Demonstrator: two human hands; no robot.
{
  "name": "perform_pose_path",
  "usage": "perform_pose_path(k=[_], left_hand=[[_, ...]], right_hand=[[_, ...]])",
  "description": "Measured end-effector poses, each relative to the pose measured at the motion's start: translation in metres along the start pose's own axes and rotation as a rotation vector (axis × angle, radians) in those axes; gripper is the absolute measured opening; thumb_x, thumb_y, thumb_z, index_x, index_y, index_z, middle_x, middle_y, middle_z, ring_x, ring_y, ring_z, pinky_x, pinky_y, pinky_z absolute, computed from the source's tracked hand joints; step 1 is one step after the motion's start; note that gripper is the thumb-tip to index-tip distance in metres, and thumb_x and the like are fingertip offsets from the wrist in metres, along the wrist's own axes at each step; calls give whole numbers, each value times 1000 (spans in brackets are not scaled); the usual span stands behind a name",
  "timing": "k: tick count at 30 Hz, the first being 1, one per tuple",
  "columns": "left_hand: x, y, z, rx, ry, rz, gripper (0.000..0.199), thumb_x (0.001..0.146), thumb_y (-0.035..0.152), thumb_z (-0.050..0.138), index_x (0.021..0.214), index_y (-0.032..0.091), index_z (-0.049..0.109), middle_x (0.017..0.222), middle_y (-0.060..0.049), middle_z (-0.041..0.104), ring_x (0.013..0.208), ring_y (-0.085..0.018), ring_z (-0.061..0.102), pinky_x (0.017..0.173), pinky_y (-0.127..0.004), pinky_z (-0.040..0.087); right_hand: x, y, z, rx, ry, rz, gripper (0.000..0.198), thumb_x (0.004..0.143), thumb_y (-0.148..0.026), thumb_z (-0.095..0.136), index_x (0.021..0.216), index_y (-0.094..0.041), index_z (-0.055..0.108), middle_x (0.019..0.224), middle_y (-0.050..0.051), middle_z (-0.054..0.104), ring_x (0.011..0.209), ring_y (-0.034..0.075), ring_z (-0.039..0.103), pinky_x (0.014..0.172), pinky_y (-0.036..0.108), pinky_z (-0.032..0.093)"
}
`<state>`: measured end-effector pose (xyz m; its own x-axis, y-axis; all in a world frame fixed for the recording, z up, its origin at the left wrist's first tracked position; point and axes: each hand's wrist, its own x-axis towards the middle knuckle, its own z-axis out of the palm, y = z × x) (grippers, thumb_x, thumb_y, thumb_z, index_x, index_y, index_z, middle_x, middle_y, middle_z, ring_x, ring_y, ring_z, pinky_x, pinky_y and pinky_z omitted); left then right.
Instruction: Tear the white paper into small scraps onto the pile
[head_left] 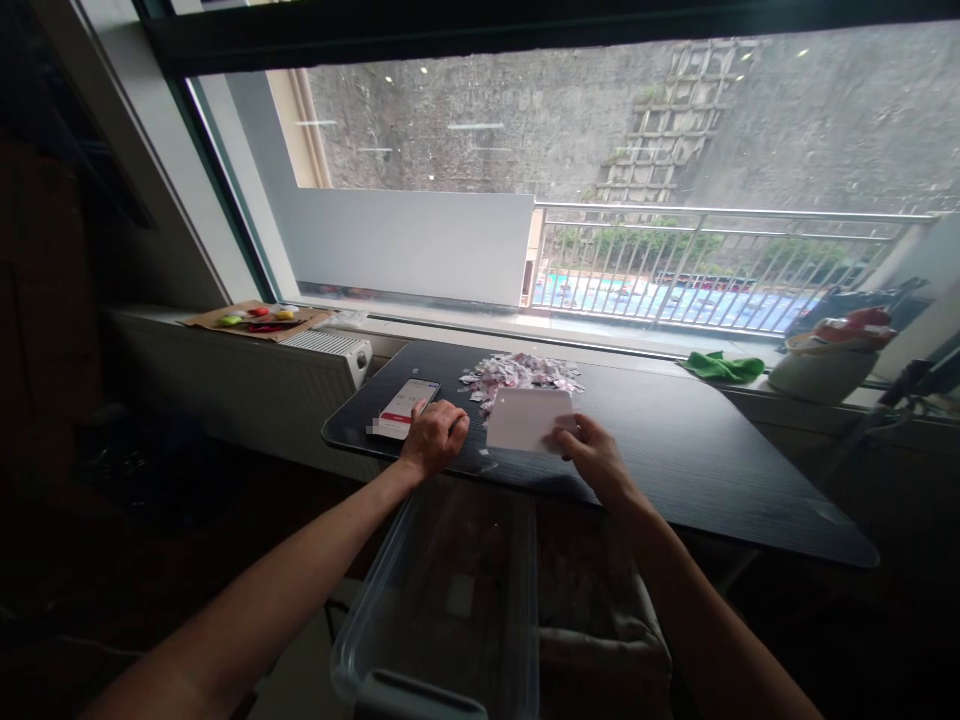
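One white card (pixel 525 418) is gripped by the right hand (pixel 594 455), thumb and fingers closed at its right edge; it is in front of one pile of paper scraps (pixel 517 370) on the table (pixel 675 450). We count one lit phone (pixel 399 412), just beside the left hand (pixel 436 438). That hand's fingers are curled; we cannot tell whether they hold anything. The scraps are too many to count; a few lie apart from the pile.

Containers: one clear plastic bin (pixel 530 600) below the table's near edge, a pale rectangle showing in or through it; one pale pot (pixel 821 375), something red at its mouth, one green cloth (pixel 724 367) beside it.

The card hides the pile's near part. We find the phone's text blurred. The bin is cut off at the bottom.
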<state>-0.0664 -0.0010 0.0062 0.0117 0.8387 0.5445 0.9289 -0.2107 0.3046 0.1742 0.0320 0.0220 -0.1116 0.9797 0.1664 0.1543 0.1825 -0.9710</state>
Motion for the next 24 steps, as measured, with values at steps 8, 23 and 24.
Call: perform_pose_path(k=[8,23,24], left_hand=[[0,0,1,18,-4,15,29,90,32,35,88,21,62,92,-6,66,94,-21,59,105,-50,25],[0,0,1,15,0,16,29,91,31,35,87,20,62,90,-5,66,93,-21,59,105,-51,25],[0,0,1,17,1,16,29,90,31,35,87,20,62,90,-5,66,93,-21,59,104,-50,25]], right_hand=[[1,16,11,65,-71,28,27,64,-35,63,85,-17,63,73,3,70,66,17,65,64,29,51],[-3,11,12,153,6,34,31,62,-37,66,86,-17,65,72,3,69,62,17,62,53,27,47],[0,11,10,127,82,22,32,64,-38,64,88,-17,64,72,3,68,61,17,61,51,26,45]])
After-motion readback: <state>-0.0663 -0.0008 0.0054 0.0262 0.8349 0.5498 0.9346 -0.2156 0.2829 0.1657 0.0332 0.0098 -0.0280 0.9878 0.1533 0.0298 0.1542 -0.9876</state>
